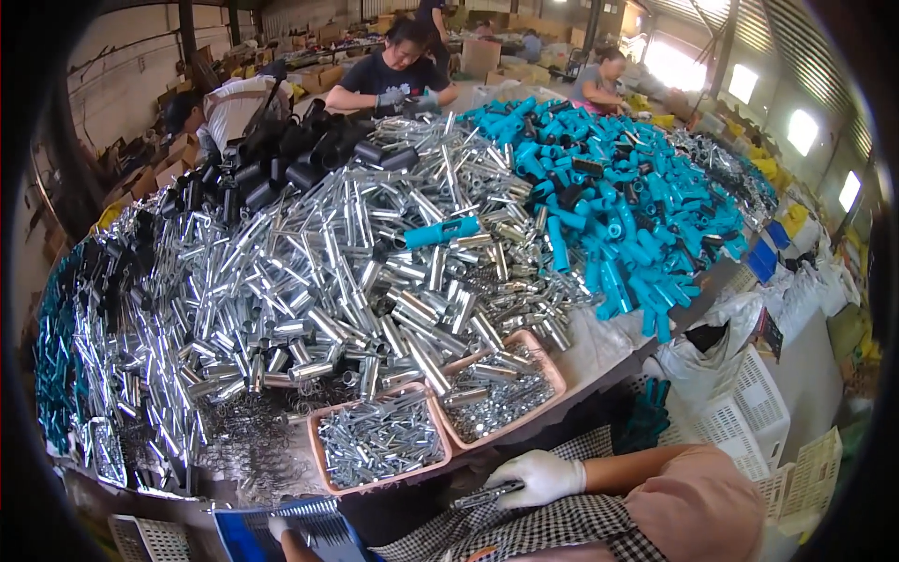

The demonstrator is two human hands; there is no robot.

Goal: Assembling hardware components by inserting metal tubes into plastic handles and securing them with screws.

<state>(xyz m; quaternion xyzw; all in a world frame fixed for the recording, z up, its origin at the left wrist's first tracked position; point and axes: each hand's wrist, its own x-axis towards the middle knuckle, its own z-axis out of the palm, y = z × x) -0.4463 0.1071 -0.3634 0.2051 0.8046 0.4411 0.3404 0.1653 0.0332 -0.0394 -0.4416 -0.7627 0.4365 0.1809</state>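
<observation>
My right hand (541,478), in a white glove, is closed round a slim dark-silver metal part (489,495) held over my checked apron (543,525). At the lower edge my left hand (279,527), also gloved, is at the blue crate (234,534), where slender metal rods (323,525) lie side by side; its fingers cannot be made out. Just beyond my hands, two pink trays sit at the table's edge. The left tray (328,480) contains small metal pins, and the right tray (559,384) has small shiny fittings and some tubes.
Silver metal tubes (346,272) heap across the table, with black sleeves (300,169) and turquoise plastic bodies (618,225) behind. Wire springs (253,450) lie at the near left. White plastic baskets (744,412) stand on my right. Co-workers, including one person (398,75), work across the table.
</observation>
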